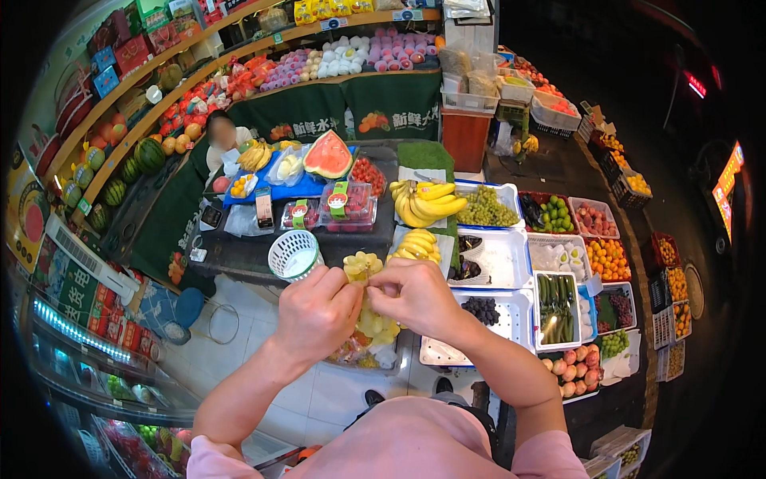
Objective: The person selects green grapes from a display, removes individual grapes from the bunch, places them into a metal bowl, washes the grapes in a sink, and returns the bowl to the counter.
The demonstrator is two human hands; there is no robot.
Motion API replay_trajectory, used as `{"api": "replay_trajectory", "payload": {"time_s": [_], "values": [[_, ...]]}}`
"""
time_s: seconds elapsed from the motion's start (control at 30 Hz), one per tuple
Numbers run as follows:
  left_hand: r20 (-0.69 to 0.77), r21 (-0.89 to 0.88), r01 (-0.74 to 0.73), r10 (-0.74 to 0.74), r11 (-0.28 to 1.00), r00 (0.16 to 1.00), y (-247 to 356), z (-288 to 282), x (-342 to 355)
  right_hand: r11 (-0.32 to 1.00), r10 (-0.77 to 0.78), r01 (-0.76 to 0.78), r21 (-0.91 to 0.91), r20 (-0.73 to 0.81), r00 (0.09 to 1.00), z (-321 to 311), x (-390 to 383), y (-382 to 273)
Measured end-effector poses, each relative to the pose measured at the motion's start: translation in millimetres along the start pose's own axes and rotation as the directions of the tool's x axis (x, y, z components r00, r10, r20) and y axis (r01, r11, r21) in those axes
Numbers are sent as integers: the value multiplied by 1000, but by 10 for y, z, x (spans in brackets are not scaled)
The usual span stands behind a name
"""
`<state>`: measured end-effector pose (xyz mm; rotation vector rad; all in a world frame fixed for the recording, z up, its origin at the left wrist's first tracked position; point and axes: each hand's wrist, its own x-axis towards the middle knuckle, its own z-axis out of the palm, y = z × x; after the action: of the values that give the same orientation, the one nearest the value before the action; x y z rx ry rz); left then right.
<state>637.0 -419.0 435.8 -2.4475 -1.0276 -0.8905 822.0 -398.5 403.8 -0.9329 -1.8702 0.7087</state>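
Note:
In front of my chest I hold a bunch of pale yellow-green grapes point(375, 326). My left hand point(319, 313) is closed at the bunch's upper left side. Pressing in from the right, my right hand point(416, 297) pinches at the bunch with thumb and forefinger; the exact bit between the fingertips is hidden. Some grapes show above my hands, and more hang below them. Just beyond my left hand stands a white and green plastic basket point(278, 254). Under the bunch, a container of wrapped fruit point(355, 351) is partly covered.
Yellow bananas point(427, 204) lie beyond my right hand. Clear boxes of red fruit point(349, 206) and a cut watermelon point(328, 156) sit on the dark table. Fruit trays point(550, 311) line the right. A person point(223, 144) is behind the table at left.

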Motion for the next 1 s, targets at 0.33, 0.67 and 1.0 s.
{"api": "replay_trajectory", "payload": {"time_s": [0.33, 0.67, 1.0], "values": [[38, -357, 217, -218, 909, 975, -180, -36, -24, 927, 262, -265, 265, 49, 964, -30, 9, 100], [752, -657, 595, -338, -463, 566, -7, 371, -645, 848, 385, -382, 369, 68, 920, -210, -57, 111], [694, -720, 513, -484, -467, 533, -183, 253, -481, 797, 409, -417, 437, 117, 905, -167, -170, 243]]}}
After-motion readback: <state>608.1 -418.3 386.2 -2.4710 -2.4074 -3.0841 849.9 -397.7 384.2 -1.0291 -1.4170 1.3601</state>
